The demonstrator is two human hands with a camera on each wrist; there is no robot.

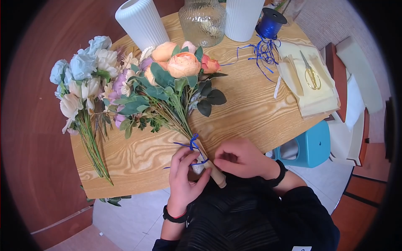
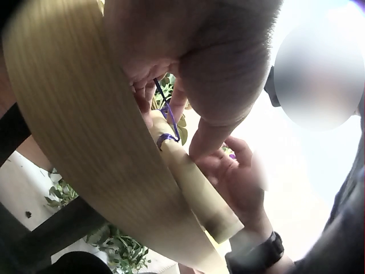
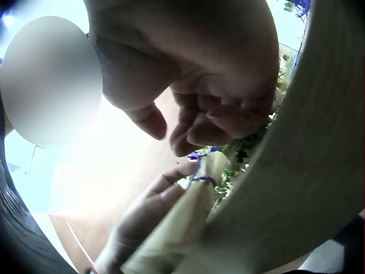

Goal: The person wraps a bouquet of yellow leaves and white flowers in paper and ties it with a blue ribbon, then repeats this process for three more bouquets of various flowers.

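Note:
A bouquet with peach flowers (image 1: 184, 65) lies on the table, its stem end in a tan paper wrap (image 1: 217, 175) that points toward the body. A blue ribbon bow (image 1: 194, 141) sits at the top of the wrap, and a second blue ribbon band circles it lower down. My left hand (image 1: 184, 180) grips the wrap from the left, thumb and fingers around it near the ribbon. Just right of the band is my right hand (image 1: 245, 159), fingers loosely bent; in the right wrist view its thumb (image 3: 151, 121) stands apart from the fingers with nothing between.
Blue and white flowers (image 1: 83, 67) lie at the left. White vases (image 1: 142, 25) and a glass vase (image 1: 202, 23) stand at the back, near a blue ribbon spool (image 1: 271, 24). Gold-handled scissors (image 1: 312, 77) rest on folded paper (image 1: 318, 102); a teal stool (image 1: 314, 144) stands beside the table.

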